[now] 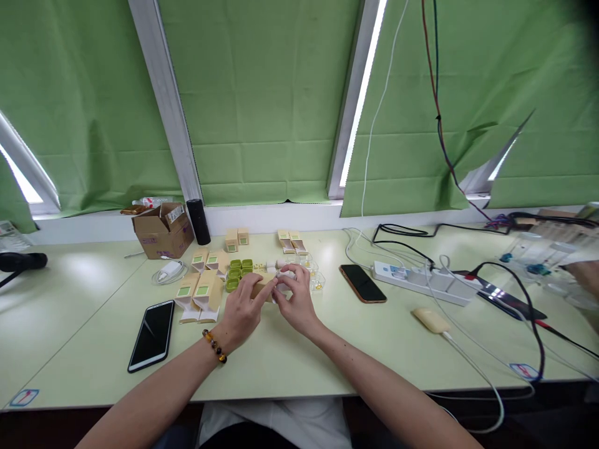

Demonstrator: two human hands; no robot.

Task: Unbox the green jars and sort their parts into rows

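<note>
Over the middle of the table my left hand [241, 312], with a beaded bracelet at its wrist, is closed around a small tan cardboard box [261, 287]. My right hand [298, 302] meets it at the box's right end, fingers bent in a pinch; a whitish bit shows there, too small to name. Just behind my left hand are several small green square containers [234, 273]. Tiny yellow pieces [258, 267] lie beyond the box. Clear plastic containers with yellow bits [318, 282] stand to the right of my right hand, partly hidden. Open tan boxes [208, 293] lie left of my hands.
Further back stand more small boxes [233, 241], open boxes [291, 241], a brown carton [163, 234] and a black cylinder [198, 222]. Phones lie left [152, 335] and right [362, 284]. Cables cross the right side around a power strip [425, 280] and a beige device [430, 320].
</note>
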